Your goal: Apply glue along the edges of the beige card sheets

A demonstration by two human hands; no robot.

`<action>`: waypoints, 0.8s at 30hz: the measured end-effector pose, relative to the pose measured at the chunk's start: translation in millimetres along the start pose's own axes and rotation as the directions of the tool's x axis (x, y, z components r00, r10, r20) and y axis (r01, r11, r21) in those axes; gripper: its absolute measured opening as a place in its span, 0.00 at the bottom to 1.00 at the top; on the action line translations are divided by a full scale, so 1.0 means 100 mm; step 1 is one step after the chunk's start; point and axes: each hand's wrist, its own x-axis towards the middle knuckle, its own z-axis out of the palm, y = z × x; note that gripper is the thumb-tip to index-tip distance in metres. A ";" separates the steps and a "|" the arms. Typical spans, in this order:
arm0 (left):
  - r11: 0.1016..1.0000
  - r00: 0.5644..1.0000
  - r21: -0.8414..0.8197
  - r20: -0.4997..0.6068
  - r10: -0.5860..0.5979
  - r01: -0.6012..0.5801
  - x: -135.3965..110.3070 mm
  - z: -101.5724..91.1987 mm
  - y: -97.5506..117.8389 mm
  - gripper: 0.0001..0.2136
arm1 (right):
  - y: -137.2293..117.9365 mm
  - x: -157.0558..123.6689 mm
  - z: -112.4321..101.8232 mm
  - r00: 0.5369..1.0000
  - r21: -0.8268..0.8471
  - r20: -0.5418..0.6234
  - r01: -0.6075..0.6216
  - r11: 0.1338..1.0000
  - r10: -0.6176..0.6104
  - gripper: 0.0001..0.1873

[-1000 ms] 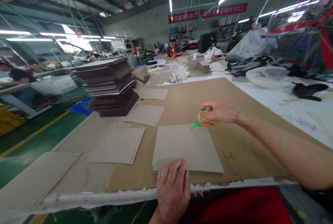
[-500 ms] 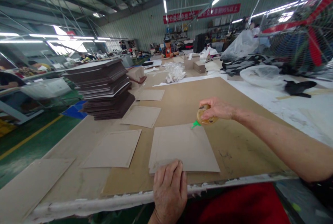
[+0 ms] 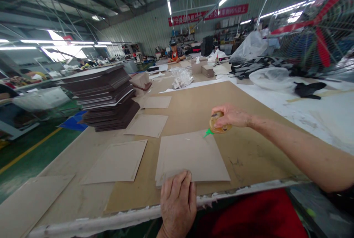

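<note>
My right hand [image 3: 231, 115] is wrapped around a squeeze bottle [image 3: 220, 123] of yellowish glue. The bottle is tipped over, its green nozzle [image 3: 208, 132] pointing down at the far right corner of a grey-beige cardboard sheet [image 3: 190, 158]. A small shiny streak shows near the sheet's far edge. At the near edge, my left hand [image 3: 178, 199] lies with stretched fingers on the sheet, over the table's edge. Other sheets seem to be under this one, since edges peek out at its left and front.
Several similar cardboard sheets [image 3: 116, 162] lie in a row to the left. Behind them stands a tall stack of dark brown boards [image 3: 107, 98]. Crumpled clear plastic [image 3: 181, 77], a black glove [image 3: 308, 90] and a large fan [image 3: 318, 24] are farther off. A person [image 3: 175, 53] sits at the far end.
The view has turned slightly to the right. Relative to the sheet, the bottle has moved a little right, and a shiny streak now shows near the far edge. My left hand keeps its place.
</note>
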 end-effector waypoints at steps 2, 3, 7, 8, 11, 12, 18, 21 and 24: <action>1.000 1.000 -0.004 0.000 0.001 -0.001 0.00 0.00 0.00 0.09 | 0.08 -0.09 -0.09 0.999 -0.008 -0.015 -0.033 0.999 0.033 0.14; 1.000 1.000 -0.006 -0.002 0.000 0.000 0.01 0.00 0.00 0.09 | 0.10 -0.11 -0.10 0.999 -0.009 -0.022 -0.040 0.999 0.040 0.14; 1.000 1.000 -0.001 -0.016 0.010 -0.010 0.04 -0.01 0.00 0.08 | 0.04 -0.07 0.04 1.000 0.012 -0.026 -0.012 1.000 0.013 0.15; 1.000 1.000 -0.002 -0.018 0.014 -0.014 0.04 -0.01 0.00 0.08 | 0.02 -0.04 0.08 1.000 0.022 -0.021 0.000 1.000 0.000 0.15; 1.000 1.000 -0.005 -0.012 0.024 -0.024 0.04 -0.01 -0.01 0.08 | 0.00 -0.01 0.10 1.000 0.045 -0.004 0.016 0.999 -0.016 0.15; 1.000 1.000 -0.006 -0.007 0.025 -0.025 0.03 -0.01 -0.01 0.08 | 0.02 -0.02 0.07 1.000 0.050 -0.004 0.011 0.999 -0.010 0.15; 1.000 1.000 -0.015 -0.001 0.019 -0.019 0.03 0.00 -0.01 0.08 | 0.28 -0.29 -0.10 0.997 0.087 -0.060 -0.045 0.995 0.051 0.17; 1.000 1.000 -0.017 0.005 0.014 -0.014 0.03 -0.01 -0.01 0.08 | 0.38 -0.42 -0.10 0.997 0.119 -0.046 -0.051 0.992 0.057 0.18; 1.000 1.000 -0.027 0.015 0.010 -0.009 0.02 0.00 -0.01 0.09 | 0.40 -0.49 -0.07 0.999 0.145 0.008 -0.044 0.988 0.044 0.18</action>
